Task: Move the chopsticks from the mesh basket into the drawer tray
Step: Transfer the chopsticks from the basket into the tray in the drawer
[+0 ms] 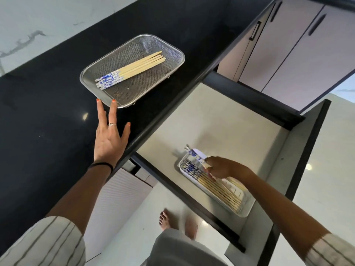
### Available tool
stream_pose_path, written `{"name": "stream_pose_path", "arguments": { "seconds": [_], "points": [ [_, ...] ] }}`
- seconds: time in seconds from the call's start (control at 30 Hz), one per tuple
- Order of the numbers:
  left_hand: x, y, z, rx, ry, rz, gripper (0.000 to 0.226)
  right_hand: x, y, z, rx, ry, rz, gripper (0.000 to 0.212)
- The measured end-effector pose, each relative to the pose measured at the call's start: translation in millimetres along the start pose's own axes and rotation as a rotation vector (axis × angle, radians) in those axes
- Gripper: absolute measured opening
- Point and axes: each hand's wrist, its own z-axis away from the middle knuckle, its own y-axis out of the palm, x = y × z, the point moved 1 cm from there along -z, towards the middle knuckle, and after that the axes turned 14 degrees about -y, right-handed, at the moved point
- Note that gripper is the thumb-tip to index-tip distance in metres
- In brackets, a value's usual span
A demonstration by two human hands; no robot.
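Note:
A steel mesh basket (169, 52) sits on the black counter and holds several bamboo chopsticks (138, 67) with blue-and-white ends. My left hand (110, 135) hovers flat just in front of the basket's near rim, fingers spread, holding nothing. Down in the open drawer, a white tray (245, 212) holds several more chopsticks (219, 191) lying side by side. My right hand (221, 167) rests over the tray's far end, fingers closed on a chopstick (194, 153) whose patterned end sticks out past the tray's rim.
The black counter (48, 112) stretches left of the basket. The drawer (221, 120) has a pale bare floor and dark walls. Cabinet doors with black handles (317, 24) stand at the upper right. A bare foot (166, 220) is on the white floor below.

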Motion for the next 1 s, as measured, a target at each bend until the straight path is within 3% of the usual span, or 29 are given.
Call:
{"name": "stream_pose_path", "arguments": {
  "seconds": [0.1,0.17,0.43,0.57,0.73,1.0],
  "points": [
    [0,-1,0,0.007,-0.005,0.007,0.068,-4,14,-7,0.065,0.087,0.178,0.016],
    [-1,-1,0,0.009,-0.017,0.005,0.067,-8,24,-10,0.071,0.124,0.289,0.034],
    [-1,-1,0,0.022,-0.034,0.011,0.066,-18,53,-12,-0.203,0.221,0.626,0.028],
    [-1,-2,1,0.023,-0.04,0.01,0.065,-21,62,-12,-0.186,0.177,0.767,0.029],
    [-2,-2,0,0.03,-0.045,0.012,0.064,-25,67,-14,-0.197,0.212,0.836,0.017],
    [-5,-3,2,0.033,-0.055,0.004,0.063,-22,67,-9,-0.203,0.219,0.831,0.022]
  ]
}}
